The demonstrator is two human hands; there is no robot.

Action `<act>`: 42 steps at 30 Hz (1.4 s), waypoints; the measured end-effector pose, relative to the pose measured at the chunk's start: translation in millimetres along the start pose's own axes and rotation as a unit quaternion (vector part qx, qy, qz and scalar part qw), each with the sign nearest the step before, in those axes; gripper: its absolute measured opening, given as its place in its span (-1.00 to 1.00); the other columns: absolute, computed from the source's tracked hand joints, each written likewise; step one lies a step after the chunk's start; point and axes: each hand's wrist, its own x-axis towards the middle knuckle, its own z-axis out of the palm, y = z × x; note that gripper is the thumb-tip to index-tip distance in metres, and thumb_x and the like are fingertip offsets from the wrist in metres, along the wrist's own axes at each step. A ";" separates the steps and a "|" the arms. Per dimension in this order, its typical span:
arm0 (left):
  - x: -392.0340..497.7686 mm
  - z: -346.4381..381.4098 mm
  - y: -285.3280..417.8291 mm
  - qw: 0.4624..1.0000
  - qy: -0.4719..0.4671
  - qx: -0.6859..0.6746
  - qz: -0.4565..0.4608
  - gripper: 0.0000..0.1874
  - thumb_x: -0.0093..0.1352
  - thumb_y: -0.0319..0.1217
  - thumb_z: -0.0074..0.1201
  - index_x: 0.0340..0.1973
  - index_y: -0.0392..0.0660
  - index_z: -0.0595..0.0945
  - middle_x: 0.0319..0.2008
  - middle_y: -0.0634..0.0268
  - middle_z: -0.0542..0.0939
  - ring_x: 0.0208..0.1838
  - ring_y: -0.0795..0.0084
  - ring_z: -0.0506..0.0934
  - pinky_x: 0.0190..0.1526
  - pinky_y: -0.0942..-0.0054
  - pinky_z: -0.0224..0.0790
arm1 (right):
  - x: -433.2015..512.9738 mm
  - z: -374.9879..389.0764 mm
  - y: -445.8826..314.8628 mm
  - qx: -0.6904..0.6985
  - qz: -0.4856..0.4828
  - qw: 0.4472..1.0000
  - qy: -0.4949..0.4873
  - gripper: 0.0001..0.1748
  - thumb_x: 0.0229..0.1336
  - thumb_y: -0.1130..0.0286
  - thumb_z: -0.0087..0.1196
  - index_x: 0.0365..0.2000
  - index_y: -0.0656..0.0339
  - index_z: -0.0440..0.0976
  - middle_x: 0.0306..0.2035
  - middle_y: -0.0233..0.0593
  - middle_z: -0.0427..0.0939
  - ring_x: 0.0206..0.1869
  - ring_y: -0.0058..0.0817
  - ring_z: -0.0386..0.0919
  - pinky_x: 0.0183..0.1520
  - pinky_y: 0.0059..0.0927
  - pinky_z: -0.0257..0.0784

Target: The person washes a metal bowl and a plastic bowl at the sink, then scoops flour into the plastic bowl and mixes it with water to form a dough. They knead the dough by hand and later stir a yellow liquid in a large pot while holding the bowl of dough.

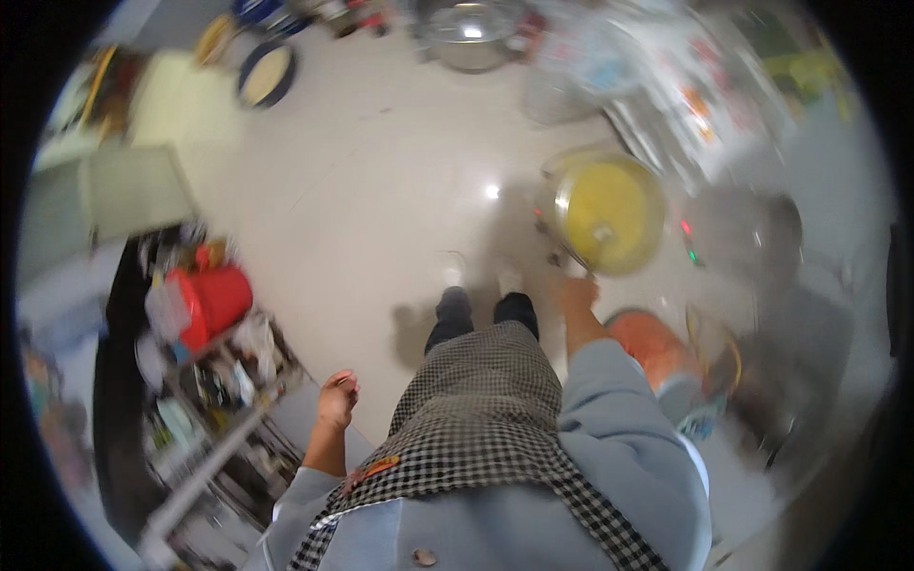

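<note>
My right hand (578,294) is closed at the near rim of a round metal pot (562,203) with yellow contents, where a handle seems to be; the blur hides the exact grip. Nothing shows in my left hand (339,398), which hangs beside the checked apron (478,400) with its fingers curled. Beneath my right forearm stands an orange container (653,350), partly covered by the sleeve.
An open drawer unit (235,400) and a red bucket (218,303) stand at the left. Plastic bags (685,93) lie at the upper right. A dark bowl (268,73) and a glass-lidded pot (471,32) are further ahead on the floor.
</note>
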 end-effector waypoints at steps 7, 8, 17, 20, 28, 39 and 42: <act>-51.6 -17.9 -45.1 0.971 0.051 -0.232 0.028 -0.78 0.32 -0.53 0.11 -0.12 -0.22 0.50 -0.41 0.33 0.55 -0.43 0.53 0.52 -0.47 0.60 0.38 | 55.6 -13.6 -43.0 -0.488 -0.325 0.796 -0.148 -0.58 0.25 0.14 -0.09 0.01 0.13 0.47 0.06 -0.21 0.41 0.04 -0.29 0.43 -0.02 -0.18 0.39; -60.9 -29.3 -42.8 0.955 0.067 -0.287 0.034 -0.80 0.33 -0.53 0.08 -0.13 -0.21 0.50 -0.42 0.34 0.54 -0.42 0.53 0.52 -0.46 0.60 0.37 | 42.6 -17.8 -56.1 -0.429 -0.314 0.829 -0.174 -0.64 0.22 0.20 -0.07 -0.05 0.12 0.47 -0.06 -0.24 0.40 -0.09 -0.33 0.40 -0.13 -0.23 0.37; -122.8 -198.7 -60.9 0.778 -0.030 -0.569 0.263 -0.84 0.35 -0.57 0.02 -0.16 -0.14 0.53 -0.32 0.36 0.57 -0.28 0.55 0.55 -0.19 0.57 0.46 | -447.0 -25.7 -243.2 0.204 -0.303 0.591 -0.719 -0.84 0.19 0.57 0.02 -0.19 0.27 0.44 -0.35 -0.40 0.45 -0.37 -0.64 0.40 -0.40 -0.66 0.32; -146.9 -267.9 -71.9 0.749 -0.046 -0.569 0.337 -0.87 0.36 -0.54 0.01 -0.20 -0.08 0.52 -0.33 0.42 0.52 -0.28 0.61 0.50 -0.20 0.62 0.38 | -635.9 -17.7 -265.4 0.146 -0.343 0.520 -0.769 -0.80 0.18 0.59 0.05 -0.16 0.29 0.44 -0.31 -0.33 0.50 -0.29 -0.54 0.46 -0.22 -0.58 0.41; -201.8 -449.9 -158.6 0.686 -0.016 -0.585 0.433 -0.93 0.35 -0.47 0.04 -0.28 -0.07 0.48 -0.38 0.46 0.47 -0.32 0.62 0.39 -0.21 0.62 0.29 | -927.5 77.4 -242.9 0.039 -0.143 0.302 -0.942 -0.84 0.16 0.60 0.00 -0.22 0.23 0.38 -0.43 -0.42 0.36 -0.41 -0.64 0.25 -0.30 -0.64 0.27; -177.4 -662.1 -229.7 0.611 0.036 -0.620 0.490 -0.95 0.38 -0.48 -0.01 -0.25 -0.12 0.51 -0.40 0.42 0.45 -0.35 0.58 0.38 -0.22 0.59 0.31 | -1139.3 225.2 -277.7 -0.097 -0.114 0.272 -0.951 -0.87 0.29 0.38 0.00 -0.22 0.22 0.37 -0.45 -0.50 0.29 -0.45 -0.69 0.20 -0.32 -0.67 0.23; -155.8 -734.9 -237.5 0.595 0.083 -0.642 0.476 -0.89 0.40 -0.49 -0.03 -0.18 -0.16 0.53 -0.35 0.38 0.51 -0.28 0.56 0.46 -0.17 0.58 0.36 | -1202.7 276.3 -294.3 -0.080 -0.310 0.273 -0.907 -0.72 0.34 0.28 -0.03 -0.08 0.26 0.37 -0.31 -0.40 0.43 -0.32 -0.61 0.36 -0.16 -0.57 0.34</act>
